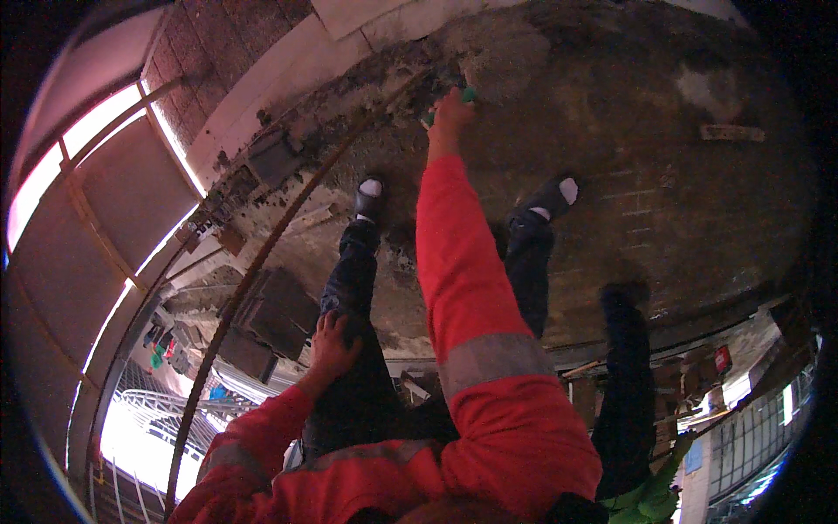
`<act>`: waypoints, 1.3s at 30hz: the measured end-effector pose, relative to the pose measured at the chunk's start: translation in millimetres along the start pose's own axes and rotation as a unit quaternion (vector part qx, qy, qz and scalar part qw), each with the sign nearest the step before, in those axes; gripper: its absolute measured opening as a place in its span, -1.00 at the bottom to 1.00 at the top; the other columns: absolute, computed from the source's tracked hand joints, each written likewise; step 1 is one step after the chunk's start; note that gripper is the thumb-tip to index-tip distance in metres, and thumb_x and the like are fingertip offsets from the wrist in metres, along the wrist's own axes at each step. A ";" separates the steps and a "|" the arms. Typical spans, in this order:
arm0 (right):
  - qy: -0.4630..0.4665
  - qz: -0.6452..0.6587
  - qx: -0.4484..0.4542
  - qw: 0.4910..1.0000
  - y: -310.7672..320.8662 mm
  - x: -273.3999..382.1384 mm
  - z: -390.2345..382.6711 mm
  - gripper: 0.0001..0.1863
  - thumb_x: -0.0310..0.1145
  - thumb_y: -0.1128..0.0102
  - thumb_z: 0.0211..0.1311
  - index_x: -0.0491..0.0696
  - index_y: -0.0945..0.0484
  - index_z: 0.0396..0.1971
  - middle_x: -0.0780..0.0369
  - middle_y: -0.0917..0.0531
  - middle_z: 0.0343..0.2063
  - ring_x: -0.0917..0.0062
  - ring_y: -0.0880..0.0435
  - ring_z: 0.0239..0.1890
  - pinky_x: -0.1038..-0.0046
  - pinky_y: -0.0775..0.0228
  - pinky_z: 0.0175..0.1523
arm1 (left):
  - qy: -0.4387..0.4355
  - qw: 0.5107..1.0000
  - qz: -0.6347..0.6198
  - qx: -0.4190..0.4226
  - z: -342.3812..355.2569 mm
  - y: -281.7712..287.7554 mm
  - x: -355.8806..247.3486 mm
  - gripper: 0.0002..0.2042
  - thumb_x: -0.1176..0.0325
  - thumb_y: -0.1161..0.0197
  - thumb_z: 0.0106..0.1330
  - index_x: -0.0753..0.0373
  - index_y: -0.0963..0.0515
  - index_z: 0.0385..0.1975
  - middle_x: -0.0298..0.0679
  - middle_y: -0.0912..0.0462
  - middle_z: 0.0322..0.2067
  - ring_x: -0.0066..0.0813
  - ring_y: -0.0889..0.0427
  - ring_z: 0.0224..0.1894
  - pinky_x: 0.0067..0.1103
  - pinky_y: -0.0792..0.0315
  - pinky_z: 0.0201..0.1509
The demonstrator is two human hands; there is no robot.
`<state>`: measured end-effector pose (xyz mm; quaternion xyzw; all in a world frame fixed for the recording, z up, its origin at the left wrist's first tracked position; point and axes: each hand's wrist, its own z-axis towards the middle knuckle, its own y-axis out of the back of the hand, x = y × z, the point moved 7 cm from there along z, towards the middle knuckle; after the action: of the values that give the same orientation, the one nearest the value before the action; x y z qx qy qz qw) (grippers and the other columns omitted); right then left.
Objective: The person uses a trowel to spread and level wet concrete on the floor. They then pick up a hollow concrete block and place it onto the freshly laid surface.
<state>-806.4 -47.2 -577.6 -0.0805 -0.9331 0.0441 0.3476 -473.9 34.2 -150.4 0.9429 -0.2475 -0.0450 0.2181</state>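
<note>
My left hand [333, 349] lies on my left knee, its fingers apart on the dark trousers, holding nothing. My right arm, in an orange-red sleeve with a grey band, stretches far forward. At its end my right hand [451, 112] is closed around a small green object [470, 93], held low by the rough ground. Green shows on both sides of the fist, but the fingers hide its kind. The hand is over the edge of a stained, dark concrete surface [576, 113], where crumbled dirt lies.
A rusty ribbed steel bar [262, 253] slants across the left, its far end near my right hand. Grey blocks [275, 314] and rubble lie left of my feet. A pale wood piece [731, 133] rests on the concrete. Another dark-trousered leg [624, 375] stands at right.
</note>
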 end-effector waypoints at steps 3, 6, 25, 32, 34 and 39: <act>-0.125 0.070 -0.017 0.990 6.5 49.2 -28.9 -0.82 -0.31 -0.04 0.23 -0.09 -0.32 -0.33 0.28 -0.39 -0.67 0.51 -0.34 -0.72 0.38 -0.22 -0.62 | -0.008 1.000 -0.006 -0.002 2.7 -0.7 -1.9 -0.43 0.11 -0.25 0.03 0.21 -0.35 0.07 0.04 -0.28 0.11 0.07 -0.22 0.19 -0.17 -0.25 0.18; -0.138 0.068 -0.077 0.985 38.3 72.4 -17.8 -0.85 -0.33 -0.04 0.21 -0.09 -0.33 -0.39 0.29 -0.36 -0.69 0.52 -0.33 -0.72 0.36 -0.21 -0.62 | -0.017 1.000 0.006 -0.002 9.1 -2.0 -9.1 -0.42 0.10 -0.25 0.03 0.18 -0.35 0.07 0.04 -0.28 0.12 0.06 -0.22 0.20 -0.16 -0.25 0.17; 0.121 -0.076 0.033 0.989 112.4 195.0 201.4 -0.84 -0.34 -0.01 0.23 -0.05 -0.35 -0.51 0.28 -0.41 -0.68 0.51 -0.36 -0.71 0.43 -0.21 -0.65 | -0.035 0.997 0.047 0.045 22.1 -2.7 -58.1 -0.46 0.11 -0.22 0.04 0.23 -0.36 0.02 0.04 -0.27 0.10 0.09 -0.23 0.16 -0.13 -0.29 0.12; 0.594 -0.435 -0.071 0.673 125.1 281.3 240.1 -0.88 -0.34 0.00 0.20 -0.06 -0.39 -0.47 0.24 -0.44 -0.63 0.47 -0.43 -0.61 0.37 -0.26 -0.58 | -0.067 0.995 0.061 0.035 31.0 -9.4 -72.4 -0.45 0.10 -0.21 0.05 0.26 -0.34 0.02 0.04 -0.29 0.06 0.09 -0.23 0.15 -0.13 -0.28 0.12; 0.424 -0.302 0.027 0.853 125.0 266.4 259.4 -0.88 -0.34 -0.01 0.20 -0.06 -0.40 -0.46 0.24 -0.45 -0.63 0.46 -0.44 -0.59 0.36 -0.28 -0.55 | -0.050 0.996 0.067 0.035 23.7 -13.1 -68.4 -0.45 0.10 -0.21 0.05 0.26 -0.34 0.02 0.06 -0.28 0.07 0.09 -0.22 0.15 -0.12 -0.28 0.13; 0.576 -0.422 -0.006 0.700 87.2 296.6 245.6 -0.89 -0.36 -0.03 0.16 -0.06 -0.40 -0.46 0.24 -0.45 -0.63 0.43 -0.46 -0.54 0.36 -0.33 -0.46 | 0.001 0.996 0.076 0.048 11.3 -13.4 -67.4 -0.44 0.09 -0.21 0.05 0.27 -0.33 0.04 0.08 -0.26 0.10 0.08 -0.21 0.17 -0.12 -0.27 0.14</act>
<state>-1178.1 85.7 -584.7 0.3095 -0.4876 -0.1673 0.7990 -529.0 73.0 -167.9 0.9307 -0.3205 -0.0158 0.1756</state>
